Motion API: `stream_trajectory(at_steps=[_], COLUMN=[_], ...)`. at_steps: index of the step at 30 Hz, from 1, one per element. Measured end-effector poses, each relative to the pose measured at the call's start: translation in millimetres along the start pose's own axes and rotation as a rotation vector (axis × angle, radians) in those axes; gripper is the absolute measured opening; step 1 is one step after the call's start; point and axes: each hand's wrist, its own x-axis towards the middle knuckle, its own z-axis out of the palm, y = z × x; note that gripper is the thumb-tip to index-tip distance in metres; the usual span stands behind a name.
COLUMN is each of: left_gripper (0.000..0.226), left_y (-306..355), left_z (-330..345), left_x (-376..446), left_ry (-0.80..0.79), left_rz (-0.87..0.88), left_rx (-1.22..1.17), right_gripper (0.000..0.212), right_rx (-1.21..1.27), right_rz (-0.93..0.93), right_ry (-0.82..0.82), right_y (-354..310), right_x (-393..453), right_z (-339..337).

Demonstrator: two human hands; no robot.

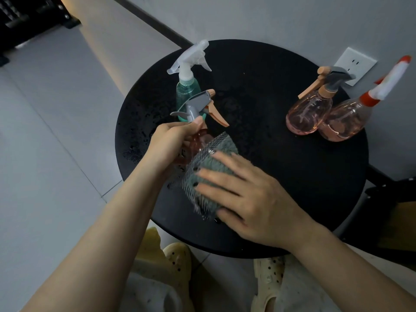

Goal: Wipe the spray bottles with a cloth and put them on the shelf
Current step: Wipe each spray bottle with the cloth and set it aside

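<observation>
My left hand (pixel 172 143) grips the neck of a pink spray bottle (pixel 198 140) with a grey and orange trigger head, held over the round black table (pixel 281 176). My right hand (pixel 249 199) presses a grey-green cloth (pixel 209 170) round the bottle's body, which the cloth mostly hides. Behind it stands a green spray bottle (pixel 188 91) with a clear white head. At the table's right side a second pink bottle (pixel 309 113) with a grey and orange head stands beside a pink bottle (pixel 346 122) with a red and white head.
The table top is wet with droplets at its left side. A white wall socket (pixel 355 64) sits on the wall behind the right-hand bottles. A dark shelf frame (pixel 387 212) is at the right edge. Pale tiled floor (pixel 56 143) lies to the left, my sandals (pixel 177 262) below.
</observation>
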Motion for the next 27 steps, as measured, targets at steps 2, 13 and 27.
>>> stream_trajectory(at_steps=[2,13,27], left_gripper=[0.023,0.031,0.027], left_y=[2,-2,-1], left_z=[-3,2,-3], left_x=[2,0,5], left_ry=[0.024,-0.126,-0.106], left_rz=[-0.006,0.027,-0.052], left_rx=[-0.009,0.058,-0.092], right_gripper=[0.037,0.043,0.044], right_rx=[-0.047,0.313,0.269], right_rz=[-0.101,0.252,0.173], right_ry=[-0.036,0.085,0.128], right_y=[-2,3,3], right_x=[-2,-1,-4], right_z=[3,4,3])
